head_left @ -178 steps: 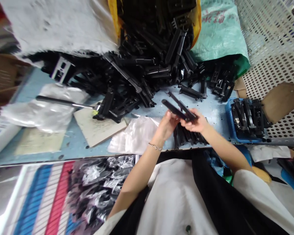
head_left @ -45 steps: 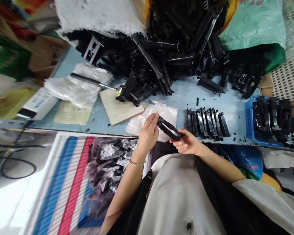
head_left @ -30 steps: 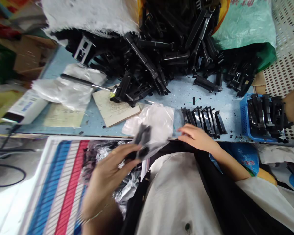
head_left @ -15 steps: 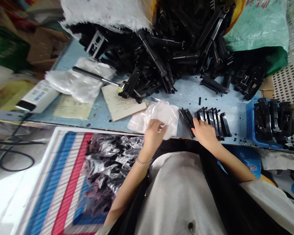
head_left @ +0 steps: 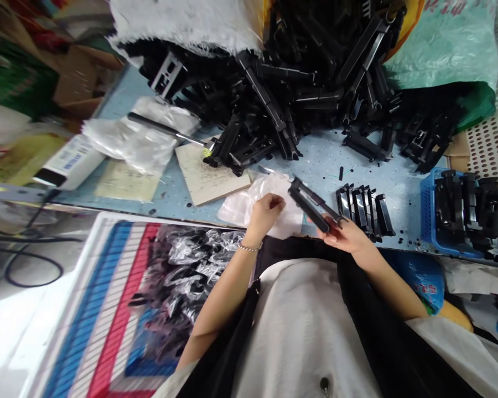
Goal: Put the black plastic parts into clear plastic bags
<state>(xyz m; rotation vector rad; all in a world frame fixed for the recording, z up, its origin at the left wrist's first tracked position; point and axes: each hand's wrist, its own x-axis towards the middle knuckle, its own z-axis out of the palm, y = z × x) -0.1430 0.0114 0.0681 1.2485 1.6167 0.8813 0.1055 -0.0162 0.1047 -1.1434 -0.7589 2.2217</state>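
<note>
Black, probably light and stiff, the long part [head_left: 308, 209] just right of frame centre sits in your right hand [head_left: 342, 233], best held at its lower end; your left hand [head_left: 268, 213] curls over plastic bags [head_left: 289, 220], its grip indeterminable.

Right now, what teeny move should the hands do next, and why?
Probably the left hand should pull one plastic bag open from the pile of bags. The right hand holds a black part pointing toward that pile, the left hand is curled right at it, and below lie dark parts that look wrapped in plastic.
</note>
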